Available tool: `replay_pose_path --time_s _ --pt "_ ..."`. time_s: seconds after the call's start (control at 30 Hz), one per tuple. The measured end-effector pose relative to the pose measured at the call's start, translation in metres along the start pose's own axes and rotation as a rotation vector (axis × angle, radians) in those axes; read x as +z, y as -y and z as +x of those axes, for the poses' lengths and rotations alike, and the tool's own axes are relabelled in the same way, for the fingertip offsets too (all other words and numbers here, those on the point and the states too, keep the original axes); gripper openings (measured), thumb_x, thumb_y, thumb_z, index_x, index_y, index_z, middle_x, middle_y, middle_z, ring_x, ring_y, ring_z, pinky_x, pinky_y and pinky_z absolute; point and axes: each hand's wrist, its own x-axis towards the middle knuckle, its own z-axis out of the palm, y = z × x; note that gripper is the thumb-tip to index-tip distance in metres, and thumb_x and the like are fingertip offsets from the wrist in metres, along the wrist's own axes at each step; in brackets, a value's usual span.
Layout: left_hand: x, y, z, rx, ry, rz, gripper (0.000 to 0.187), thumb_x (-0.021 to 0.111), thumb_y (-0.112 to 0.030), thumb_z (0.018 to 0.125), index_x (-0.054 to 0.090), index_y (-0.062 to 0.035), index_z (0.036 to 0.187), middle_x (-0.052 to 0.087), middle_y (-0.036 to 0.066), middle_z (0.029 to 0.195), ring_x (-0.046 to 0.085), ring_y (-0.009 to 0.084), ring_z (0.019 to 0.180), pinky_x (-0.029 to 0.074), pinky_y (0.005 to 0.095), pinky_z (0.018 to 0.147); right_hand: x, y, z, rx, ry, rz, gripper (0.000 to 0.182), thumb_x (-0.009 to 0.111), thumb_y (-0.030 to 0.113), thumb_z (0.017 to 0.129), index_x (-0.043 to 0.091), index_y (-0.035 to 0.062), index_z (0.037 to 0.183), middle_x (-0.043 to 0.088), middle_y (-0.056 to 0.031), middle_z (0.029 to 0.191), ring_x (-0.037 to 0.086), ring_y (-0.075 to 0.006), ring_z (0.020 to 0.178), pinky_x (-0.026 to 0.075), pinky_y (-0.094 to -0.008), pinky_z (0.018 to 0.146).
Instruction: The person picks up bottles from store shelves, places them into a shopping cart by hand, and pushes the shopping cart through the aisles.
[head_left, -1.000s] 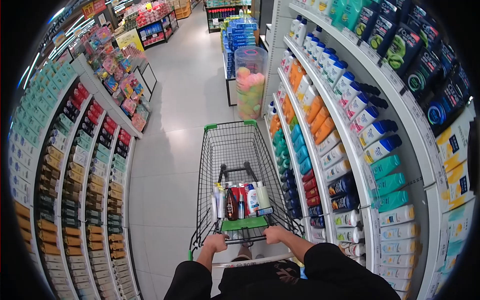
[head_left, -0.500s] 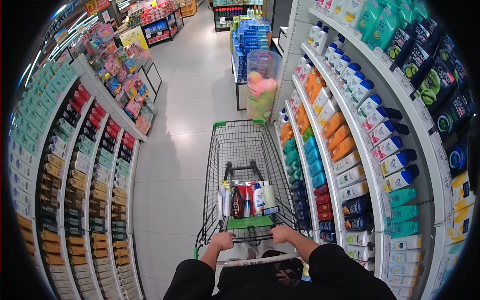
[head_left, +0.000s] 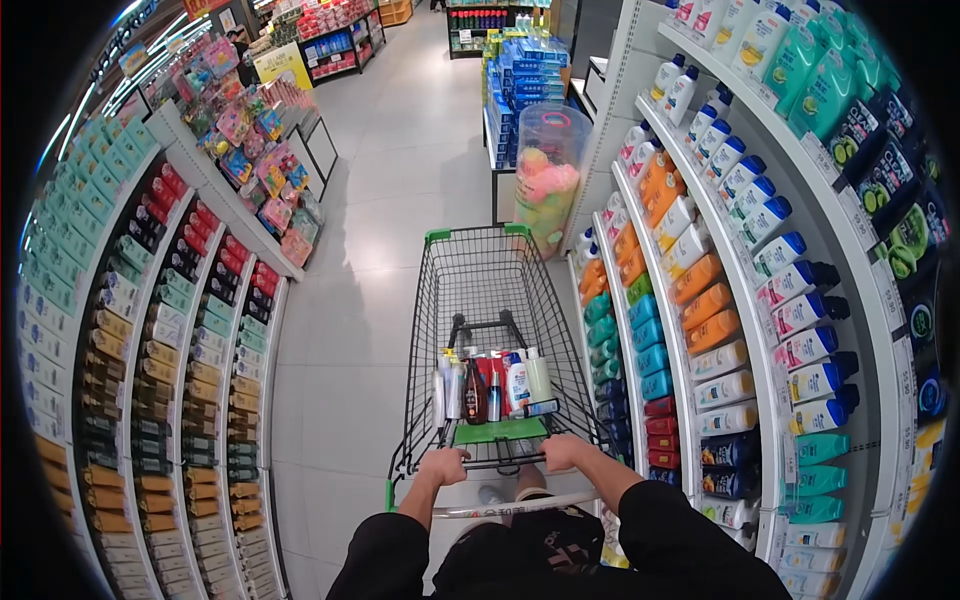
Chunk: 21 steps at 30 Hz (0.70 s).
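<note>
A wire shopping cart (head_left: pixel 490 290) with green corners stands in front of me. My left hand (head_left: pixel 443 466) is closed round the near edge of the cart frame, left of a green flap (head_left: pixel 500 431). My right hand (head_left: pixel 566 453) grips the same edge on the right of that flap. Between and beyond the hands, several bottles stand together in the cart, among them a brown bottle (head_left: pixel 474 392), a white bottle with a blue cap (head_left: pixel 517 384) and a pale green bottle (head_left: pixel 538 378). A pale handle bar (head_left: pixel 510 508) crosses below my wrists.
Shelves of shampoo bottles (head_left: pixel 720 360) line the right side, close to the cart. On the left are shelves of boxes and bottles (head_left: pixel 150 360). A clear bin of colourful puffs (head_left: pixel 548 180) and stacked blue boxes (head_left: pixel 528 75) stand ahead on the right. Tiled floor (head_left: pixel 375 200) runs down the aisle.
The bin, blue boxes and right shelves have shifted rightward and slightly nearer in view. The cart's front now points a little left of the bin. Both hands keep their hold.
</note>
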Motion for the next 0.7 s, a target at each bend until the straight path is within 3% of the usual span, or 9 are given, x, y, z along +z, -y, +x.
replay_pose_path --time_s 0.63,0.7 --pt "-0.08 0.025 0.048 -0.173 -0.06 -0.199 0.058 0.054 -0.02 0.073 0.062 -0.0246 0.13 0.069 0.014 0.118 0.064 0.0307 0.113 0.051 0.0421 0.097 -0.145 -0.022 0.087 -0.141 0.159 -0.123 0.04 0.056 0.021 0.076 0.069 0.0084 0.112 0.07 -0.0186 0.106 0.066 -0.0366 0.1 0.054 -0.0468 0.085" --pt "-0.08 0.034 0.061 -0.106 -0.088 -0.152 0.061 0.058 -0.022 0.069 0.063 -0.0245 0.129 0.068 0.014 0.119 0.064 0.0313 0.112 0.05 0.0432 0.096 -0.164 -0.022 0.092 -0.144 0.133 -0.103 0.036 0.06 0.019 0.073 0.07 0.0051 0.105 0.07 -0.0208 0.106 0.066 -0.0378 0.101 0.054 -0.0468 0.087"
